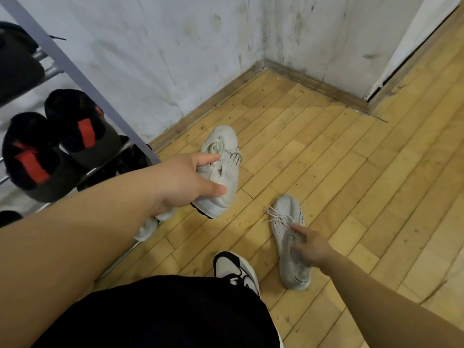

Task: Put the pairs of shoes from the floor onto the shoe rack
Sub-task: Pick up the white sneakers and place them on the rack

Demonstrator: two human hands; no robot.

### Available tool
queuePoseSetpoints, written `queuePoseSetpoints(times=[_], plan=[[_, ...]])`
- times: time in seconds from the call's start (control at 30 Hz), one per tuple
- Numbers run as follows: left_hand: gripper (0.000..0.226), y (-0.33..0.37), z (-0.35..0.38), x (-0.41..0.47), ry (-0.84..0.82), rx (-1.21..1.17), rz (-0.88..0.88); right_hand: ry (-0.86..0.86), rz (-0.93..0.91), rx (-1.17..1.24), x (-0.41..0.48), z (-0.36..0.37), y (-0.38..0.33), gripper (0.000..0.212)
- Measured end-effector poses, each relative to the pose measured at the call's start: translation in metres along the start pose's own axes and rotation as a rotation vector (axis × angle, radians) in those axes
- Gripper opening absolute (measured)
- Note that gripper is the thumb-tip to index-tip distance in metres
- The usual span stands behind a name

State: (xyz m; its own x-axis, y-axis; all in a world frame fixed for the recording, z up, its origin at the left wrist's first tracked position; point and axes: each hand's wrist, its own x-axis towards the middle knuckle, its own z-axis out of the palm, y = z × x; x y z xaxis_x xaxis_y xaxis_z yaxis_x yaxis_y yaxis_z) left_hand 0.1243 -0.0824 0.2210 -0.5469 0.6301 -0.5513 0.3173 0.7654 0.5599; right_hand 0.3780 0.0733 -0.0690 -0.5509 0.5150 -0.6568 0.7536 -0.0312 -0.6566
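Observation:
My left hand [185,182] grips a white knit sneaker [221,169] by its collar and holds it above the floor, toe toward the wall corner. Its mate, a second white sneaker [288,237], lies on the wooden floor to the right, toe away from me. My right hand [310,247] has its fingers closed on that shoe's collar near the laces. The shoe rack [75,71] stands at the left with a grey slanted side post. A black pair with red heel tabs [57,149] sits on one of its shelves.
A dark shoe [17,64] rests on a higher shelf. White shoe soles [150,226] show at the rack's bottom. My own foot in a black-and-white sneaker [236,270] stands on the floor. White walls meet in a corner [263,61]; a door edge [401,61] is at the right.

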Motion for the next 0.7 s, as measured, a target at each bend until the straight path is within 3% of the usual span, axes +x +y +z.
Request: queuePoseSetpoints(times=[0.13, 0.4, 0.7], plan=[[0.082, -0.007, -0.005, -0.002, -0.002, 0.0, -0.014, -0.003, 0.059, 0.298, 0.005, 0.01, 0.017, 0.06], [0.079, -0.014, -0.009, -0.004, -0.029, -0.096, 0.014, 0.093, 0.16, 0.655, 0.015, 0.04, 0.01, 0.061], [0.075, -0.037, -0.033, -0.036, -0.017, -0.151, 0.074, 0.011, 0.178, 0.664, -0.019, 0.011, -0.036, 0.056]])
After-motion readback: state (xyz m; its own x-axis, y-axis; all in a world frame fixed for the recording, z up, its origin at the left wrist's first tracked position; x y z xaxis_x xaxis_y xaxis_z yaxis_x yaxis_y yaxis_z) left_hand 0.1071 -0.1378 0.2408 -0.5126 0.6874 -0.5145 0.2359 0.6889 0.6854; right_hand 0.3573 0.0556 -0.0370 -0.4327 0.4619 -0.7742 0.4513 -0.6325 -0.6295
